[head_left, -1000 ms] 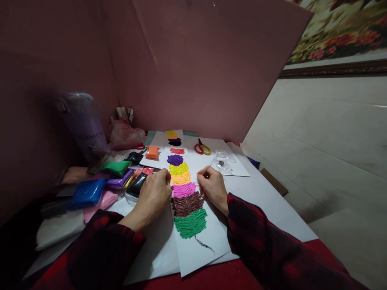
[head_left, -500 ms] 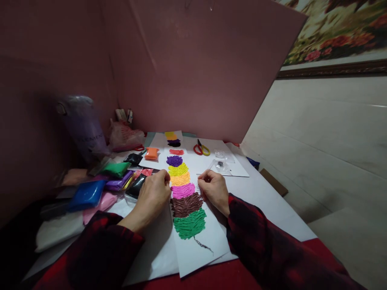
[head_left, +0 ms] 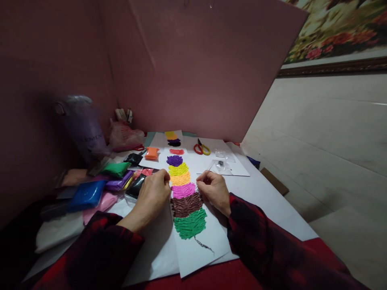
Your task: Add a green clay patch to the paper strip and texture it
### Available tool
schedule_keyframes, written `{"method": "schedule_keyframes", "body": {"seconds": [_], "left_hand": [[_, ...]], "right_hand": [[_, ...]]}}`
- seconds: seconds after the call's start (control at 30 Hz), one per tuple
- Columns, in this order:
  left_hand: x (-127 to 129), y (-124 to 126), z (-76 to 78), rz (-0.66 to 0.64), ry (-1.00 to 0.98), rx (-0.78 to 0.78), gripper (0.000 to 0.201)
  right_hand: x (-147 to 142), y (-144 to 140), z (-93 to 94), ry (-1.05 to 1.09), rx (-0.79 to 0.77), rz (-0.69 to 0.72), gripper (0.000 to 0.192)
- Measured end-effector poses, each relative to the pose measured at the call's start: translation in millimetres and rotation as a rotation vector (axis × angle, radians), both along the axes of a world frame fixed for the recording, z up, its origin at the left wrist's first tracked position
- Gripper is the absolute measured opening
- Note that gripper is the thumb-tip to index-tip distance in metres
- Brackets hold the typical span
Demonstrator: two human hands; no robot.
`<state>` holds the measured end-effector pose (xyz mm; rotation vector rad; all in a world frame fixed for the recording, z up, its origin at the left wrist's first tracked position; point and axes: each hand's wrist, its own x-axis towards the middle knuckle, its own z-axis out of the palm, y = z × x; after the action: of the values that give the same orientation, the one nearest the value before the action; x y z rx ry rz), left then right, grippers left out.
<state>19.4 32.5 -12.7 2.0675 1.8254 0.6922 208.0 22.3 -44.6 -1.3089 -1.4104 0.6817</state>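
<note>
A long white paper strip (head_left: 211, 237) lies in front of me, covered with textured clay bands: purple (head_left: 175, 160), yellow, orange, pink (head_left: 183, 190), brown (head_left: 186, 204) and green (head_left: 190, 223). My left hand (head_left: 154, 194) rests on the strip's left edge beside the pink and brown bands, fingers curled. On the right side, my right hand (head_left: 213, 189) pinches a thin pointed tool, its tip at the right edge of the pink band. Both sleeves are red and black plaid.
Clay packs lie at the left: blue (head_left: 86, 194), green (head_left: 115, 168), black (head_left: 136, 185), orange (head_left: 151, 153), pink and white. Red and yellow scissors (head_left: 202, 149) and small clear bags (head_left: 221, 164) sit behind on white paper. A pink board (head_left: 205, 72) walls the back.
My right hand has shifted slightly down and left along the pink band's right edge. The left hand stays in place on the strip.
</note>
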Motion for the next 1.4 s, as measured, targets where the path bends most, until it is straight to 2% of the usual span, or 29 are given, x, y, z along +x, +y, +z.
{"method": "schedule_keyframes", "body": {"seconds": [0.1,0.37,0.57,0.67,0.8,0.87,0.93,1.03,1.1,1.2,1.27,1.4], "left_hand": [[0,-1,1.1,0.002,-0.005,-0.008,0.025],[1,1,0.2,0.037,-0.044,-0.016,0.023],[2,-3,7.6,0.035,-0.177,0.033,0.019],[6,-10,13.0,-0.104,-0.305,0.086,0.017],[14,-19,14.1,-0.484,-0.516,0.126,0.019],[16,-21,12.7,-0.558,-0.545,0.142,0.012],[18,-22,12.4,-0.569,-0.55,0.159,0.014],[14,-20,16.4,-0.498,-0.611,0.148,0.018],[9,-16,20.9,-0.337,-0.663,0.088,0.017],[0,-9,25.2,-0.084,-0.633,-0.105,0.012],[-5,-3,24.8,-0.02,-0.601,-0.205,0.011],[-10,3,19.7,0.004,-0.59,-0.296,0.007]], "right_hand": [[-1,-1,-0.2,0.025,-0.008,0.033,0.002],[-5,-3,4.0,0.129,-0.023,0.066,0.013],[-6,-6,8.0,0.172,0.034,0.054,0.017],[-7,-12,11.1,0.125,0.113,0.082,0.012],[-9,-24,15.2,-0.019,0.227,0.225,0.016],[-11,-28,16.9,-0.116,0.27,0.27,0.025],[-13,-29,18.5,-0.191,0.297,0.254,0.035],[-14,-26,19.7,-0.143,0.254,0.202,0.048],[-12,-20,18.4,-0.004,0.134,0.16,0.042],[-6,-10,12.3,0.196,-0.103,0.097,0.029],[-3,-5,7.2,0.242,-0.19,0.09,0.029],[-2,-1,1.7,0.249,-0.22,0.097,0.026]]}}
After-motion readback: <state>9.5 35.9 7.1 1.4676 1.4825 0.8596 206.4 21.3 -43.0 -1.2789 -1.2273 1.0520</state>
